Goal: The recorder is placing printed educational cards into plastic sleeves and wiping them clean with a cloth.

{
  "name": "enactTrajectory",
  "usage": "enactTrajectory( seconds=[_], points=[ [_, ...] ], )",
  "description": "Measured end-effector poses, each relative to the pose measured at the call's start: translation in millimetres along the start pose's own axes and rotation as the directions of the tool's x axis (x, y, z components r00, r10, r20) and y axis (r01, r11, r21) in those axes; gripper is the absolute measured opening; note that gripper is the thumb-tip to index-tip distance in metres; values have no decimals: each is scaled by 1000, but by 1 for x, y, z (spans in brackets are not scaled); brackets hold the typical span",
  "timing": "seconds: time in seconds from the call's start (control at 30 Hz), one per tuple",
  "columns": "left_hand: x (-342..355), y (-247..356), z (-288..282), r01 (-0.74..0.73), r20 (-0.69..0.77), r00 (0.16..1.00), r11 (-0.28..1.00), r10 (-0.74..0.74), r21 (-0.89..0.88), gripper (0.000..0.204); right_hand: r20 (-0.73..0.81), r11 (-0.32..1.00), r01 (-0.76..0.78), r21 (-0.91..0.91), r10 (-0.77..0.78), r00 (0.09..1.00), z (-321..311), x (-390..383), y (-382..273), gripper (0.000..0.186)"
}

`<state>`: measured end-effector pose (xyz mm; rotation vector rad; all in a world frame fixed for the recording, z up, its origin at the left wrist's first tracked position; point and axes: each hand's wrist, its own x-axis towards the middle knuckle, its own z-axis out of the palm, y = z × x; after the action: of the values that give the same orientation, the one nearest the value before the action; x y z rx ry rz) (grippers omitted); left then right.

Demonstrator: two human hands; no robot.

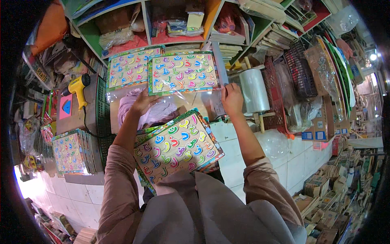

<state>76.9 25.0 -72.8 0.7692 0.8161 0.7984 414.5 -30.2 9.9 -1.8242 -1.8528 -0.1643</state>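
Head view: left hand [143,102] pinches letter board [185,73] at near left corner; right hand [232,100] by near right corner, grip unclear.

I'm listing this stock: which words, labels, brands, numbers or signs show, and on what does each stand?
Described here, not transcribed:
Upper-middle alphabet board: rows of coloured Arabic letters.
Upper-left alphabet board: the same kind, partly covered.
Tilted lower alphabet board: larger-looking coloured Arabic letters.
Alphabet-board stack at left: small Arabic letters on top.
Yellow heat gun: marking too small to read.
Blue-marked cardboard box: print too small to read.
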Motion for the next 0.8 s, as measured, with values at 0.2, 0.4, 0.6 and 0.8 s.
enactTrajectory(
  seconds=[0.2,0.4,0.6,0.8],
  points=[
    [-5,6,9,-152,47,986,983,158,-101,51,-3,1000,-6,-3,6,1000,1,-3,-2,22],
    [-15,16,13,-199,-169,971,966,171,-163,46,127,992,-47,115,33,991,-13,10,-4,27],
    [-52,50,-51,-364,-104,917,914,386,180,41,-32,639,-325,697,481,876,-67,-14,32,35],
    [-83,81,-99,-272,-271,924,962,270,31,38,27,615,-485,622,602,798,-103,-89,31,32]
  ],
)
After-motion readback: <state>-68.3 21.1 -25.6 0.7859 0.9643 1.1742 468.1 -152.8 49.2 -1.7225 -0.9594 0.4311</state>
